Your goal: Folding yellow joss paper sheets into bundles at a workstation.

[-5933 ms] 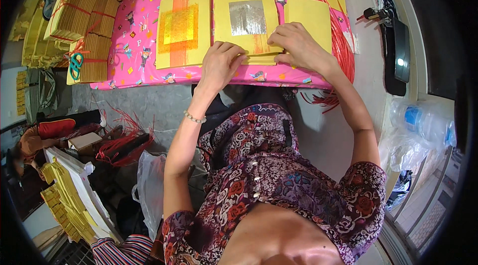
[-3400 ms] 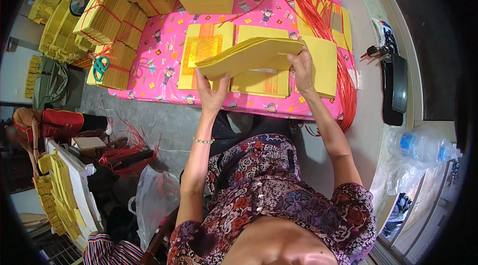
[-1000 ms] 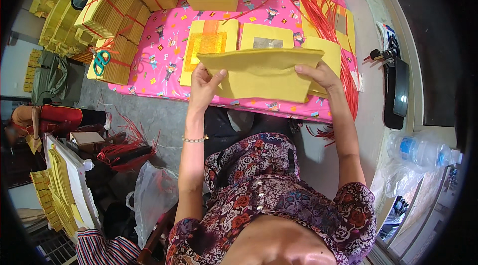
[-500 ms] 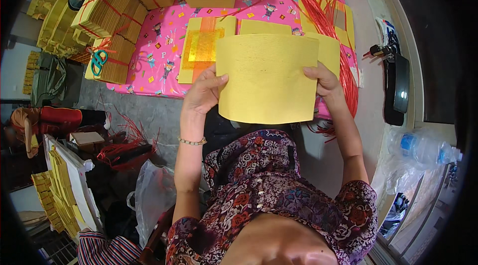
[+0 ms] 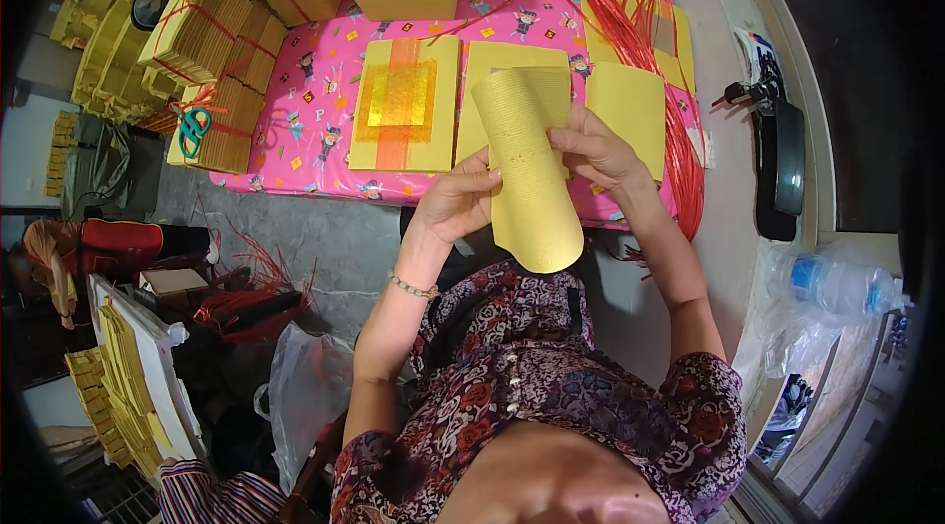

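Between my hands, a yellow paper sheet (image 5: 532, 170) is bent over into a loose roll, held above the table's near edge. My left hand (image 5: 461, 194) pinches its left side with thumb and fingers. On the other side my right hand (image 5: 598, 148) grips the sheet's right edge. Just behind it lie a stack of yellow paper (image 5: 472, 81) and, further right, another yellow stack (image 5: 630, 121). To the left sits a yellow stack topped with an orange-banded gold-foil sheet (image 5: 399, 106).
A pink patterned cloth (image 5: 305, 130) covers the table. Red-tied yellow paper bundles (image 5: 217, 42) with green-handled scissors (image 5: 194, 130) stand at left. Red plastic strands (image 5: 679, 170) hang over the right side. Another person's striped sleeve (image 5: 212, 494) shows lower left; a plastic bottle (image 5: 827, 283) lies right.
The sheet, spread wide before, is now curled into a narrow roll. My hands have come closer together, uncovering more of the stacks behind.
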The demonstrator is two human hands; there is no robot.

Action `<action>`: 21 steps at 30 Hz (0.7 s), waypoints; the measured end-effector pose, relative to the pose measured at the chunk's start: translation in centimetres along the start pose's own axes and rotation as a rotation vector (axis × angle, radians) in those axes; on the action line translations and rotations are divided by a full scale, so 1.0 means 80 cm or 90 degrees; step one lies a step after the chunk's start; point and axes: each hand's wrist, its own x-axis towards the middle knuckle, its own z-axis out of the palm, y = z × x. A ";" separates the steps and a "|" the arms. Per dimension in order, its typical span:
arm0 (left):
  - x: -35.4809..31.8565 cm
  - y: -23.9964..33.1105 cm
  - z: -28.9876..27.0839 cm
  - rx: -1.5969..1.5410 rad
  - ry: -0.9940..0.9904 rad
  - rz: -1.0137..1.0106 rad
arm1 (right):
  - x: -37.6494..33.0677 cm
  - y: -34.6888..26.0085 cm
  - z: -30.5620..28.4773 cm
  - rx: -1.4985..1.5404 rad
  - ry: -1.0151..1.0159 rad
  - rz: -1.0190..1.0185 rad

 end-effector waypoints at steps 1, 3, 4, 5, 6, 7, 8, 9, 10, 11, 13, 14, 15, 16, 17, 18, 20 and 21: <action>0.002 -0.001 0.004 0.022 -0.012 0.018 | 0.002 0.000 0.007 -0.009 0.000 -0.011; 0.004 -0.001 0.002 0.044 -0.024 0.035 | 0.005 0.002 0.017 -0.018 0.000 -0.023; 0.005 -0.002 -0.006 0.054 -0.030 0.034 | 0.007 0.003 0.020 -0.034 -0.002 -0.018; 0.005 -0.003 -0.010 0.064 -0.035 0.034 | 0.007 0.004 0.022 -0.051 -0.004 -0.012; 0.006 -0.002 -0.009 0.064 -0.035 0.033 | 0.007 0.002 0.023 -0.051 -0.003 -0.012; 0.006 -0.001 -0.006 0.079 -0.020 0.024 | 0.007 0.000 0.024 -0.056 -0.011 -0.020; 0.006 0.000 -0.004 0.093 -0.006 0.015 | 0.007 -0.001 0.025 -0.062 -0.018 -0.028; 0.006 0.000 -0.002 0.093 -0.006 0.014 | 0.006 0.000 0.025 -0.061 -0.017 -0.029; 0.007 0.000 0.001 0.115 -0.004 0.025 | 0.005 0.001 0.024 -0.062 -0.009 -0.031; 0.008 0.000 0.003 0.136 -0.003 0.036 | 0.005 0.002 0.024 -0.063 -0.001 -0.033; 0.010 0.002 0.007 0.176 0.003 0.059 | 0.007 0.002 0.027 -0.110 -0.002 -0.053; 0.011 0.003 0.008 0.216 0.009 0.082 | 0.007 0.002 0.028 -0.156 -0.003 -0.074; 0.011 0.005 0.006 0.217 0.009 0.083 | 0.006 0.002 0.028 -0.156 -0.005 -0.074; 0.011 0.007 0.004 0.244 0.033 0.114 | 0.005 0.002 0.026 -0.153 0.054 -0.066; 0.011 0.009 0.003 0.271 0.056 0.145 | 0.003 0.002 0.024 -0.149 0.113 -0.059; 0.013 0.010 0.006 0.272 0.055 0.146 | 0.001 0.000 0.020 -0.150 0.113 -0.060; 0.017 0.013 0.014 0.391 0.172 0.275 | -0.002 -0.001 0.010 -0.077 0.179 -0.072; 0.019 0.015 0.012 0.391 0.172 0.278 | -0.003 -0.001 0.007 -0.082 0.173 -0.135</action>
